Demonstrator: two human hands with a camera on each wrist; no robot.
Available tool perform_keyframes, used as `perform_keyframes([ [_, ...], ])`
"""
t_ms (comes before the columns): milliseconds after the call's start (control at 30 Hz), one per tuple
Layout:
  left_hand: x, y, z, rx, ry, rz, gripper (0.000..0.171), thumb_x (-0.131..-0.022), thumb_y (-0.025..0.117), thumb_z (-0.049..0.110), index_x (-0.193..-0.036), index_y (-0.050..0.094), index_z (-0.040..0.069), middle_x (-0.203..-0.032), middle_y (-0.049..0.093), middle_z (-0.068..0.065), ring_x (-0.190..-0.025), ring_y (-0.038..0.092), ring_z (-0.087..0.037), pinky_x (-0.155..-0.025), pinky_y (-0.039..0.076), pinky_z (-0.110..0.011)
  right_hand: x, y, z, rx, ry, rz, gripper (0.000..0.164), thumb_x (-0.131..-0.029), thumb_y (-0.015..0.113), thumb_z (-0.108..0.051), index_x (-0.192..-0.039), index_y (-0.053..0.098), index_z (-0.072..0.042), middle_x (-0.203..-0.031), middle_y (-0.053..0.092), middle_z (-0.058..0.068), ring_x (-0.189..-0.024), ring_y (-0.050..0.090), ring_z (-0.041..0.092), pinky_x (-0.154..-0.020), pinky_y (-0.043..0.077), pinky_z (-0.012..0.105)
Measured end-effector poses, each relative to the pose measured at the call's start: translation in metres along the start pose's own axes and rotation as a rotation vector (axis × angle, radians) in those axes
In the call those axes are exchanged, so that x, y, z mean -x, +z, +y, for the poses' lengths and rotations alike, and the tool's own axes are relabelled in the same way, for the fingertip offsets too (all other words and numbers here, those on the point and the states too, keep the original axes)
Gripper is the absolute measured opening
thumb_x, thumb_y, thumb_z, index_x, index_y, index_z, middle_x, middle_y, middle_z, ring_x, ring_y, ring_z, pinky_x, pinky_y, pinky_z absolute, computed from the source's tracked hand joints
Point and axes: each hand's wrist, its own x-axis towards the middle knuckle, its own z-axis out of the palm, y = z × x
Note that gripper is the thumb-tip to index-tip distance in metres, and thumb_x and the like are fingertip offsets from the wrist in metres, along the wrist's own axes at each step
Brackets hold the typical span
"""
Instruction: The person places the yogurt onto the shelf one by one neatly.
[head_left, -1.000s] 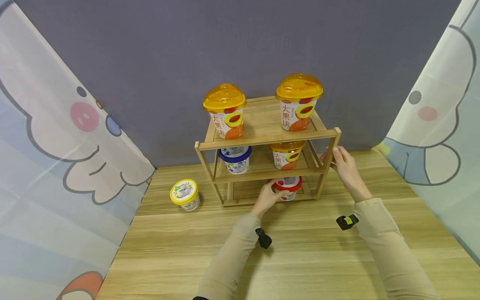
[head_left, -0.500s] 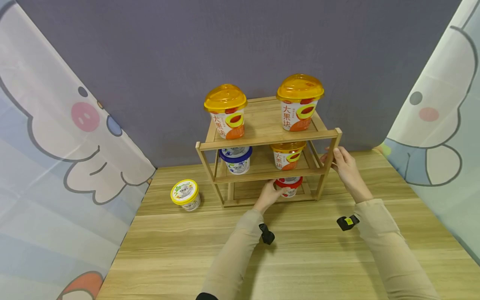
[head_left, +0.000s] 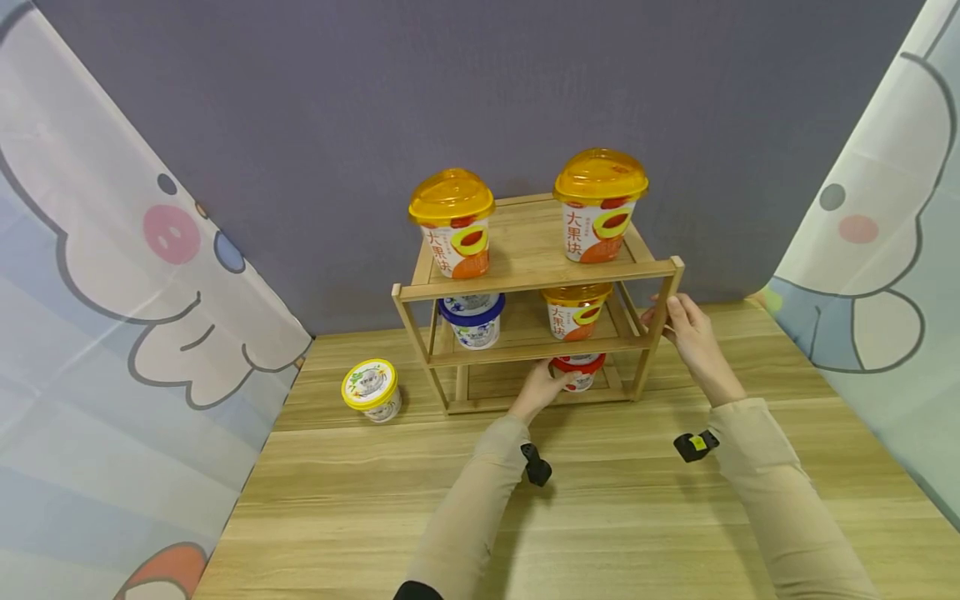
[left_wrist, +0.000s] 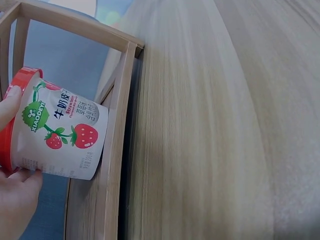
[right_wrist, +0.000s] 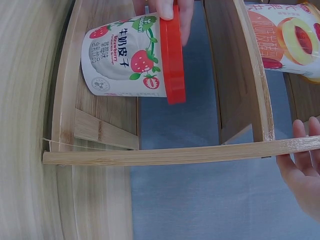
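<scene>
My left hand (head_left: pixel 538 388) grips a white strawberry cup (left_wrist: pixel 62 130) near its red lid (right_wrist: pixel 173 60), fingers and thumb on either side. The cup sits within the bottom tier of a wooden rack (head_left: pixel 525 275), its base right at the bottom board and its right side toward the end post. With bent fingers, my right hand (head_left: pixel 688 327) holds the rack's front right post (right_wrist: pixel 200 152) below the top tier. Above the strawberry cup, on the middle tier, are a yellow-lidded peach cup (head_left: pixel 574 317) and a blue-lidded cup (head_left: pixel 476 327).
Two large peach cups with domed yellow lids, one left (head_left: pixel 452 225) and one right (head_left: pixel 600 208), stand on the top tier. A yellow-lidded cup (head_left: pixel 371 390) is on the table left of the rack. Behind rises a grey-blue backdrop (head_left: pixel 360 125).
My left hand has pushed the strawberry cup slightly back and to the right on the bottom tier, then nearly stopped. My right hand stays on the post.
</scene>
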Motion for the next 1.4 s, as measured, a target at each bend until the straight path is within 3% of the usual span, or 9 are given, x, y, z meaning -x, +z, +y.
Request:
perform_keyframes([
  [200,-0.001,0.001,-0.002,0.002,-0.01,0.006,0.055,-0.085,0.059,0.033,-0.133,0.039,0.014,-0.127,0.048,-0.005,-0.113,0.047,-0.021,-0.095,0.035,-0.037,0.0,0.001,-0.002,0.006,0.001,0.001,0.023,-0.095,0.033,-0.028,-0.105,0.051,-0.016,-0.086,0.059,-0.001,-0.084,0.057,0.009,-0.074,0.045,0.015],
  [300,0.0,0.002,-0.002,-0.006,-0.016,0.016,0.056,-0.085,0.059,0.033,-0.133,0.039,0.015,-0.127,0.048,-0.005,-0.104,0.051,-0.02,-0.093,0.037,-0.035,0.001,0.003,-0.004,-0.029,-0.001,-0.001,0.022,-0.096,0.033,-0.024,-0.103,0.051,-0.016,-0.085,0.06,0.0,-0.083,0.058,0.009,-0.074,0.045,0.015],
  [367,0.001,0.003,-0.002,-0.001,-0.018,0.019,0.055,-0.085,0.059,0.033,-0.133,0.04,0.016,-0.123,0.051,-0.005,-0.085,0.057,-0.027,-0.086,0.041,-0.033,0.002,0.005,-0.007,-0.032,-0.004,-0.001,0.022,-0.096,0.032,-0.022,-0.102,0.052,-0.016,-0.084,0.059,0.0,-0.082,0.057,0.009,-0.074,0.045,0.014],
  [433,0.001,0.004,-0.001,-0.008,-0.003,0.028,0.053,-0.085,0.058,0.033,-0.133,0.04,0.016,-0.121,0.053,-0.005,-0.079,0.058,-0.031,-0.083,0.043,-0.033,0.004,0.008,-0.012,-0.036,-0.006,-0.002,0.021,-0.096,0.032,-0.021,-0.102,0.052,-0.016,-0.084,0.059,0.0,-0.082,0.057,0.008,-0.074,0.044,0.014],
  [533,0.002,0.004,-0.001,-0.015,0.052,0.052,0.052,-0.086,0.058,0.03,-0.132,0.041,0.014,-0.121,0.052,-0.007,-0.09,0.058,-0.03,-0.087,0.042,-0.036,0.006,0.011,-0.019,-0.017,-0.009,0.003,0.021,-0.096,0.032,-0.021,-0.101,0.052,-0.018,-0.083,0.058,0.0,-0.081,0.056,0.008,-0.074,0.044,0.014],
  [633,0.004,0.005,-0.001,-0.015,0.082,0.078,0.054,-0.086,0.058,0.03,-0.134,0.038,0.011,-0.127,0.047,-0.009,-0.116,0.044,-0.023,-0.095,0.036,-0.04,0.006,0.012,-0.022,-0.007,-0.011,0.003,0.02,-0.096,0.032,-0.021,-0.101,0.052,-0.018,-0.083,0.058,0.0,-0.08,0.056,0.009,-0.074,0.044,0.015],
  [900,0.011,0.004,-0.007,-0.041,0.068,0.14,0.057,-0.089,0.053,0.033,-0.136,0.033,0.006,-0.13,0.043,-0.014,-0.12,0.041,-0.027,-0.096,0.035,-0.04,0.005,0.012,-0.02,-0.044,-0.013,-0.007,0.021,-0.096,0.033,-0.022,-0.101,0.052,-0.017,-0.083,0.059,0.0,-0.081,0.057,0.008,-0.074,0.044,0.014],
  [1233,0.025,-0.006,-0.002,-0.094,0.036,0.121,0.061,-0.09,0.052,0.03,-0.139,0.025,0.004,-0.137,0.035,-0.015,-0.125,0.034,-0.028,-0.099,0.03,-0.042,0.006,0.012,-0.021,-0.004,-0.001,0.0,0.021,-0.096,0.032,-0.022,-0.101,0.051,-0.018,-0.083,0.058,-0.001,-0.082,0.056,0.008,-0.075,0.043,0.013],
  [1400,0.03,-0.012,0.0,-0.123,0.036,0.119,0.061,-0.09,0.052,0.029,-0.138,0.026,0.002,-0.139,0.032,-0.015,-0.126,0.032,-0.028,-0.1,0.03,-0.041,0.003,0.007,-0.011,-0.016,0.0,0.0,0.021,-0.096,0.031,-0.021,-0.102,0.051,-0.018,-0.084,0.058,0.0,-0.083,0.056,0.008,-0.076,0.043,0.014],
])
